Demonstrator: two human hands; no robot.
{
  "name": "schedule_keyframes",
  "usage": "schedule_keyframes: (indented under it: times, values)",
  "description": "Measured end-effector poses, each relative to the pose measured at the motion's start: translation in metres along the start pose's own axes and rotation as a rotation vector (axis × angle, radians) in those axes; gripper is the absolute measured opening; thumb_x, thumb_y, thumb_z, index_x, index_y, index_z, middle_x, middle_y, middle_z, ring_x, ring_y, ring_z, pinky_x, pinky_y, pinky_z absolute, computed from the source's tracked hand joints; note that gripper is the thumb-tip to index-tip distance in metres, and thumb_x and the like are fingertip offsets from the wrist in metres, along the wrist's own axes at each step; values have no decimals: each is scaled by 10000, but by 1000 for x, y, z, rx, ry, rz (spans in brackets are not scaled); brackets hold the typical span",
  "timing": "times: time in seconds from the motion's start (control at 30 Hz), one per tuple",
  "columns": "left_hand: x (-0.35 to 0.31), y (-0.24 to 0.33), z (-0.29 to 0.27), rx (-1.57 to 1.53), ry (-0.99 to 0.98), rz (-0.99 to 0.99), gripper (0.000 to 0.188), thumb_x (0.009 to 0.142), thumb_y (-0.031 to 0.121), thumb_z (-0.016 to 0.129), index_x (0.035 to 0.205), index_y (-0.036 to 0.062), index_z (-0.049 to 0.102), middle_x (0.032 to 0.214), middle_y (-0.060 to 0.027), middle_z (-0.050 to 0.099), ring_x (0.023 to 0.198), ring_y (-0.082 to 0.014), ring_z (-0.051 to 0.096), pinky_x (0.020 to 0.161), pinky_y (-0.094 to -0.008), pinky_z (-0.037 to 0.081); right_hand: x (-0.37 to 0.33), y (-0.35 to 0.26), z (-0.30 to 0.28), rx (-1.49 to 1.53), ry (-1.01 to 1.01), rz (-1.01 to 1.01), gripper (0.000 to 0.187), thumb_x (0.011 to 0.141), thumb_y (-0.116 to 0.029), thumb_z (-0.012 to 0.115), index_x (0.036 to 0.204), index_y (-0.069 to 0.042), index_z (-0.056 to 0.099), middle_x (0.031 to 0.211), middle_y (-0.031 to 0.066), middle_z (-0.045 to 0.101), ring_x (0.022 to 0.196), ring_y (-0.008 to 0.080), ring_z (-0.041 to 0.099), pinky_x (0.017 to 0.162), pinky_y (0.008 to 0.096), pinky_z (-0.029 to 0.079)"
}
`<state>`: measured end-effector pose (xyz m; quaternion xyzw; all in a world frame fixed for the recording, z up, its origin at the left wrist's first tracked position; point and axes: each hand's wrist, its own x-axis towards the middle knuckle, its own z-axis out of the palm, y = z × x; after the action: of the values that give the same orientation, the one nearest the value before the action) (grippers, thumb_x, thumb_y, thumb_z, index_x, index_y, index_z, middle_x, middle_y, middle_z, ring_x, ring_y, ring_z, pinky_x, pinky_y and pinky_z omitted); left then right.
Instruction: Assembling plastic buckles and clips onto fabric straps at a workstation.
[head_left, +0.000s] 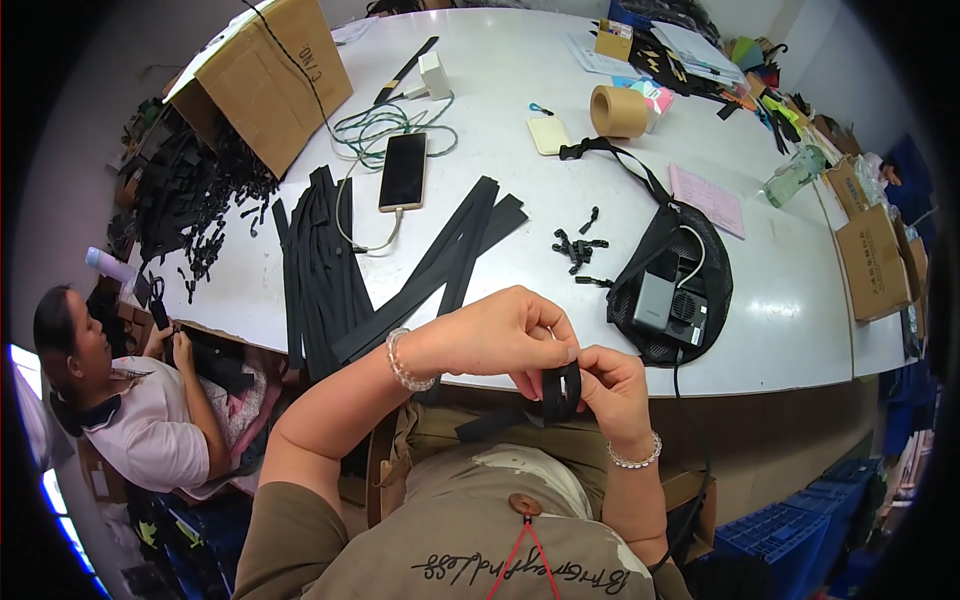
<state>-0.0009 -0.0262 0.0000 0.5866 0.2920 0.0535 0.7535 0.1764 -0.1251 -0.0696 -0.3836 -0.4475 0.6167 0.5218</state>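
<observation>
My left hand and my right hand meet just off the near edge of the white table. Both pinch the same black webbing strap, which is folded into a loop between my fingertips. The strap's loose tail hangs down toward my lap. A bead bracelet sits on each wrist. On the table ahead lie several long black straps and a small cluster of black plastic buckles.
A phone on a cable lies mid-table, beside a cardboard box. A black mesh pouch holds a grey device. A tape roll, a pink paper and boxes stand farther right. Another person sits at the left.
</observation>
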Motion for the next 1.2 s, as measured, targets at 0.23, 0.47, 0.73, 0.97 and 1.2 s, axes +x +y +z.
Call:
schedule_keyframes:
  times: [0.23,0.47,0.73,0.97,1.2]
  values:
    - [9,-22,-2,-157,-2,-60,207,915,195,548,897,-11,565,742,-53,636,591,-105,638,560,-203,547,-3,5,-2,11,33,75,130,891,-91,584,944,24,615,709,-6,599,566,9,470,478,153,346]
    - [11,-35,2,-238,-51,39,200,943,208,501,873,28,555,731,-1,594,578,-62,605,512,-169,503,-1,16,-6,8,-16,-45,131,903,-100,570,938,19,615,708,-19,584,569,7,450,489,159,337]
    - [17,-43,12,-149,83,120,211,955,217,474,836,53,532,709,32,562,541,-10,487,485,-157,433,-2,3,-2,-104,-17,-10,150,931,-88,510,929,25,608,770,-13,610,661,14,508,588,151,416]
    - [17,-43,7,-226,29,179,211,947,241,497,830,70,538,672,63,524,533,12,428,466,-142,351,0,4,0,-50,-35,15,171,933,-117,521,937,30,606,741,-20,589,621,13,472,545,155,378]
    - [11,-34,9,-180,65,159,219,942,246,510,854,57,577,642,52,536,506,10,430,447,-139,336,0,7,2,-97,-29,-72,169,922,-121,541,930,29,619,714,-22,581,595,13,452,519,162,355]
